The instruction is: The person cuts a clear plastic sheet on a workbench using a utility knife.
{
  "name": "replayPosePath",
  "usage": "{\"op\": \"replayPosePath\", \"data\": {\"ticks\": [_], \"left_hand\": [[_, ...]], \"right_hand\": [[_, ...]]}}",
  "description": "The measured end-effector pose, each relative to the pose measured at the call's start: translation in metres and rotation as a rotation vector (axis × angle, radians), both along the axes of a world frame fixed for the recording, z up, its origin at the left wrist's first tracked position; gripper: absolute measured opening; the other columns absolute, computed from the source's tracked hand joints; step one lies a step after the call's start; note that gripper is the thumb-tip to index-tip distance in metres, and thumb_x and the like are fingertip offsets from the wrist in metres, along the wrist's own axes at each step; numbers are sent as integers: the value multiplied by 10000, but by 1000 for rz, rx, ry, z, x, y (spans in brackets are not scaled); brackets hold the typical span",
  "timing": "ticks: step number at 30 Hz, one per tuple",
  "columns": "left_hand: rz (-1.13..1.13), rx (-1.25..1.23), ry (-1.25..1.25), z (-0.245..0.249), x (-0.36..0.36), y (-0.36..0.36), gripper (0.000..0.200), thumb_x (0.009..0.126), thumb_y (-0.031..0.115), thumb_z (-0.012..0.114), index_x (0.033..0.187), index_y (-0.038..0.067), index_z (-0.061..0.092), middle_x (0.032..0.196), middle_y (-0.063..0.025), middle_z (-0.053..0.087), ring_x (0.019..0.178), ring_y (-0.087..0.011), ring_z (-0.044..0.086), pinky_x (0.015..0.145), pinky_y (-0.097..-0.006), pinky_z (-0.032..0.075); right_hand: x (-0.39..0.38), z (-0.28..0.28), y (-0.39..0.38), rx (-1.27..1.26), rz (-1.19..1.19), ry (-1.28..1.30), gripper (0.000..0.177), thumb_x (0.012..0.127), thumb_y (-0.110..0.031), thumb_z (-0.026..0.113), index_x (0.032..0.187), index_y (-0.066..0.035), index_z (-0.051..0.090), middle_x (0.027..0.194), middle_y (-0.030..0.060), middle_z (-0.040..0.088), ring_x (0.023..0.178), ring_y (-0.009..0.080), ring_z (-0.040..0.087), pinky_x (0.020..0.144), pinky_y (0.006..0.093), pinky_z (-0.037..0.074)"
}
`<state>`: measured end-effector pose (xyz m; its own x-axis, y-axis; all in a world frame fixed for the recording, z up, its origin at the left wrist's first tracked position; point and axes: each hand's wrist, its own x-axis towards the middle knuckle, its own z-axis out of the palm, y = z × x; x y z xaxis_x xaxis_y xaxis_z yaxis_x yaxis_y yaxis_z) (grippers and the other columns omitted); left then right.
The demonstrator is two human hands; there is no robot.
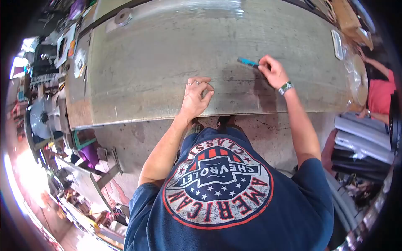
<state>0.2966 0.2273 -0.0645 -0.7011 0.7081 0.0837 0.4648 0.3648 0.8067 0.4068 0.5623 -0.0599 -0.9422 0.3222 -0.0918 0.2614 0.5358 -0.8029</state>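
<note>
My right hand (273, 72), with a patterned band at its wrist, pinches one end of a slim blue-and-black handled tool (247, 62). The tool points left, close over the grey worktable (167, 54), and its exact kind is too small to make out. Nearer the table's front edge is my left hand (197, 95), with rings on its fingers. Its fingers are loosely curled and apart from the thumb, with nothing visible in them.
A tape roll (123, 17) lies at the back left, near clear plastic film (217, 7). A white rectangular piece (337, 44) and a large roll (356, 79) are at the right. Beyond stands a person in a red shirt (380, 96), above several wrapped rolls (364, 136).
</note>
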Motion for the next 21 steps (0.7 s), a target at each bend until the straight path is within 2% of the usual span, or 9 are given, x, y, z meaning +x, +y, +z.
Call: {"op": "replayPosePath", "data": {"ticks": [1,2,5,7,9,11,13,16,21], "left_hand": [[58,50,-103,4,3,-7,76,844,90,756,914,104,730,1174,-80,696,1187,-312,551,970,-437,470],[109,76,-125,10,6,-16,54,864,75,741,907,60,712,994,-76,736,1033,-246,639,847,-379,526],[371,154,-585,11,8,-44,66,899,68,717,875,14,687,889,-54,731,865,-169,666,755,-332,535],[419,199,-527,13,5,-66,64,930,48,696,937,-11,674,907,-86,730,813,-141,668,793,-309,554],[485,417,-622,25,-3,-85,59,942,46,657,951,-11,647,880,-87,716,848,-158,683,808,-315,560],[539,497,-623,27,-18,-111,59,940,52,645,944,-6,634,871,-90,710,843,-160,682,803,-313,558],[563,541,-600,28,-37,-139,60,936,57,640,937,-2,626,863,-89,703,836,-160,680,797,-310,557],[607,502,-457,20,-67,-195,54,926,61,635,932,8,626,850,-72,686,814,-149,675,767,-300,558],[814,409,-360,-4,-113,-301,45,923,55,630,941,15,639,836,-58,682,782,-137,671,717,-287,557]], "right_hand": [[-15,-7,12,-5,3,-34,159,903,-127,718,995,-33,628,907,132,685,843,346,663,751,423,524],[-26,-13,20,-11,7,-65,164,912,-140,720,1000,-33,631,929,136,694,861,335,671,764,424,526],[-53,-17,9,450,87,239,207,934,-182,722,1057,-31,654,996,116,718,909,272,677,808,424,525],[-68,18,-50,434,79,321,331,939,-248,740,1157,-11,660,1076,119,728,1001,247,675,855,426,522],[-74,28,-124,33,218,220,472,928,-311,768,1232,27,642,1097,140,733,1017,243,688,851,409,534],[-80,47,-186,-357,445,-152,556,914,-340,786,1271,53,619,1059,141,742,965,213,701,832,377,543],[-83,20,-230,-435,496,-114,461,919,-271,779,1211,59,643,947,101,739,825,165,690,754,327,544],[-102,31,-257,-483,511,-345,303,927,-189,754,1108,44,682,850,61,723,720,139,665,684,299,535],[-124,42,-277,-448,549,-427,135,923,-99,717,984,21,710,786,42,708,662,110,647,620,289,523]]}}
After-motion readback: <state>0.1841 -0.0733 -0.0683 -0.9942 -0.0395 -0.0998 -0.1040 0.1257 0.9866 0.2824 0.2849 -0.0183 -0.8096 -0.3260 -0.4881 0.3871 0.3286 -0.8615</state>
